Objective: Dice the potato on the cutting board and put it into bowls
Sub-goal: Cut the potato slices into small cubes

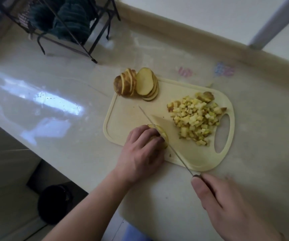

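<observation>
On the cutting board (121, 119), near its front edge, your left hand (141, 150) curls over a small stack of potato slices (162, 134), its grip pinning them down. Your right hand (227, 204) has its grip closed round the knife (163, 138), blade down against the stack beside your fingertips. Diced potato (195, 117) is heaped near the board's handle hole; more uncut slices (138, 84) wait at the far corner. You look mid-dicing, so next keep the fingertips tucked back and cut straight down.

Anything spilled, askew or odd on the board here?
Nothing spilled: the diced potato and slices sit on the cutting board. One oddity: the board's near edge overhangs the counter edge slightly.
</observation>
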Available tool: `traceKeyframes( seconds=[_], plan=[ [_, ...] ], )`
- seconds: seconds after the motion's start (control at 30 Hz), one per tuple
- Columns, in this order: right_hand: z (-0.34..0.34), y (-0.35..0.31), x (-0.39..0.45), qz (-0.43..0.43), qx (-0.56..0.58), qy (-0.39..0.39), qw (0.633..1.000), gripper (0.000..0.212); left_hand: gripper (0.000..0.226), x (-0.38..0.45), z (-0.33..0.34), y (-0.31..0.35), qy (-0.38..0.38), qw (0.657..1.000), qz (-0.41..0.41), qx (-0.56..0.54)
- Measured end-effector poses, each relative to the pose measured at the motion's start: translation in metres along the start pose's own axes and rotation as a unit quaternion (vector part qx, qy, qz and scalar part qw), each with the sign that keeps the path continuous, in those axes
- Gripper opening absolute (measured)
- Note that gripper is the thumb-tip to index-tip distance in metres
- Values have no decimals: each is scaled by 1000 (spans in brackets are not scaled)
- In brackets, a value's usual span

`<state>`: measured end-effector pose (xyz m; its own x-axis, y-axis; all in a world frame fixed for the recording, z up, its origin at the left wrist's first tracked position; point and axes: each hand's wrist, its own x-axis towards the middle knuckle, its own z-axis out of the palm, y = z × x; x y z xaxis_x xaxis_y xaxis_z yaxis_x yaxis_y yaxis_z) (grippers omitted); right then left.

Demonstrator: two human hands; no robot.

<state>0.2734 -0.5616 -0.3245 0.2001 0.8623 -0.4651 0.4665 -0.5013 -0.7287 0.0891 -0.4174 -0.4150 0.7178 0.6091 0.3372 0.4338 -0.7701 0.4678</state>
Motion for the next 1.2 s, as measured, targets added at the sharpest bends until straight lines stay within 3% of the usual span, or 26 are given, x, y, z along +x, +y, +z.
traceKeyframes(
  seconds=[0.43, 0.57, 0.67, 0.8, 1.2],
  plan=[
    [-6, 3, -4, 46, 18, -35, 998, 73, 29, 4, -2, 4, -22, 999, -29, 17],
    [-11, -2, -10, 76, 3, -47, 996, 66, 31, 4, -2, 4, -25, 999, -26, 15],
    [-9, -3, -2, 50, -13, -47, 998, 74, 30, 5, -2, 3, -21, 1000, -18, 10],
    [-3, -11, 16, 23, -7, -32, 999, 60, 29, 6, -2, 4, -22, 999, -20, 11],
    [4, -9, 11, 12, 6, 13, 1000, 50, 25, 3, -1, 3, -7, 1000, -27, -3]
  ],
)
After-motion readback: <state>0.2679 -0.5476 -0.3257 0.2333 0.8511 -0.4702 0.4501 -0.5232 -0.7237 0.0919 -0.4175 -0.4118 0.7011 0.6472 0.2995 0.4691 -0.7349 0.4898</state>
